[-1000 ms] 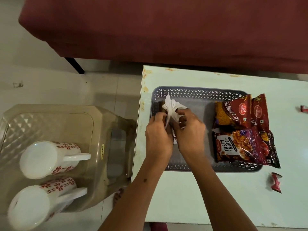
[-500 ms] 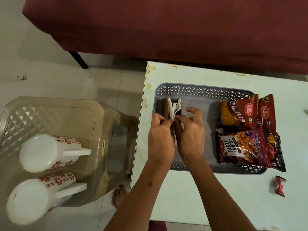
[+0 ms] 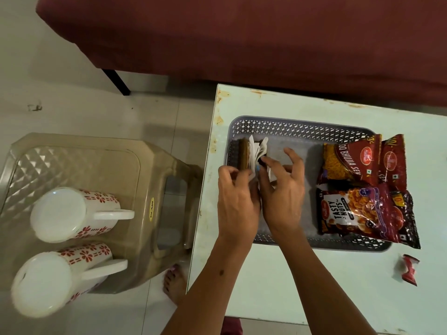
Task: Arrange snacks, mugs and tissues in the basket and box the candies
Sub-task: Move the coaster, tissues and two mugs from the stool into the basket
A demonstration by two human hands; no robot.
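Head view, only view available.

Centre of frame: grey perforated basket (image 3: 300,126) on the pale table (image 3: 290,286). At the basket's left end stands a brown tissue holder (image 3: 243,154) with white tissues (image 3: 258,151) wedged upright in it.

Change over the last second: the tissues stood up in a tall loose tuft between both hands; now they sit lower, tucked down into the holder. Judgement: the tissue step is about finished.

Left hand (image 3: 238,201): fingers curled round the near end of the holder, gripping it. Right hand (image 3: 283,192): a second ago it pinched the tissue; now thumb and forefinger are at the tissue edge and the other fingers are spread and lifted. Cannot tell whether it has hold of the paper.

Right of frame: snack packets (image 3: 360,209) lie in the basket's right end, overhanging its rim. These look placed.

Lower left: two white mugs (image 3: 72,213) with red flower print lie on their sides on a translucent stool (image 3: 150,165), well apart from the basket. Not yet moved.

Lower right: one red candy (image 3: 410,269) on the table outside the basket. No candy box in sight.

Judgement: mugs next, candies after.
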